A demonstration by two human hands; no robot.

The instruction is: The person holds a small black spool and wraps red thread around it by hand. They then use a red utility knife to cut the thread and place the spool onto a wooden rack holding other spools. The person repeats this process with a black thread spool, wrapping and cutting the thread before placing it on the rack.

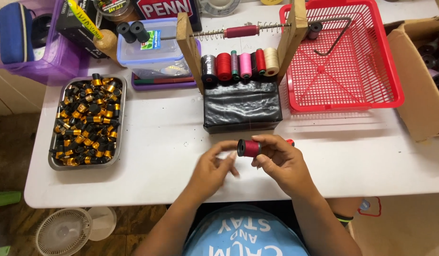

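Observation:
My right hand (282,163) grips a small spool wound with red thread (249,148), black at its end, held just above the white table (153,128). My left hand (214,166) hovers beside the spool's left end with fingers loosely curled, fingertips near it; whether it pinches a thread end is too fine to see. Behind my hands stands a black wrapped block (242,106) carrying a wooden winding frame (191,47) with a spring rod (240,32) and a row of coloured thread spools (240,65).
A metal tray (52,156) of several black-and-gold small parts sits at left. A red plastic basket (371,102) holds a metal crank at back right. A cardboard box (418,85) stands at the right edge. Plastic containers (148,47) crowd the back left. A small fan (63,232) lies on the floor.

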